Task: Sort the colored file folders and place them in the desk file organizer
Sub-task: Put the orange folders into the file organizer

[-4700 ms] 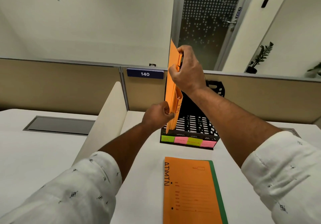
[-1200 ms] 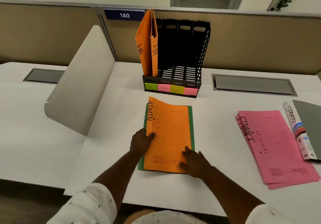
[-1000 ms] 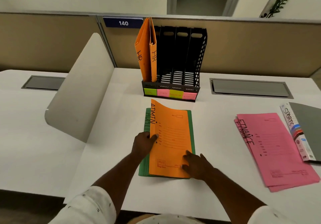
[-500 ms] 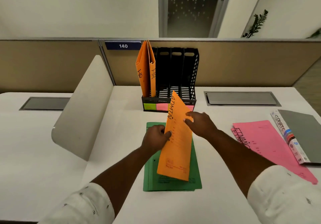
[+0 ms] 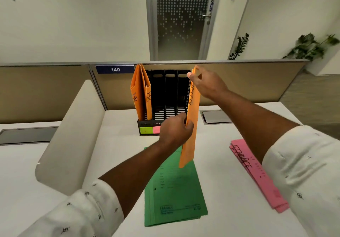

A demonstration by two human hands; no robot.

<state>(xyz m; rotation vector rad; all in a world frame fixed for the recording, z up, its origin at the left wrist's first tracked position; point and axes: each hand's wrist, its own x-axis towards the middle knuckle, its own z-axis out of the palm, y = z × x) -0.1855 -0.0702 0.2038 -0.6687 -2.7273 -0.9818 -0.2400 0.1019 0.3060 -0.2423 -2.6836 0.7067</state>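
Orange folder point(image 5: 191, 126); green folders point(image 5: 174, 190); pink folders point(image 5: 257, 174); organizer point(image 5: 165, 93) — black.

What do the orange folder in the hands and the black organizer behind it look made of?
Orange folder: thin matte card, it seems. Pinched between the left hand and right hand, it looks thin and shows no shine, with marker lettering.
Organizer: probably moulded black plastic, going by the slotted base, perforated side and cut-out holes in stiff dividers.
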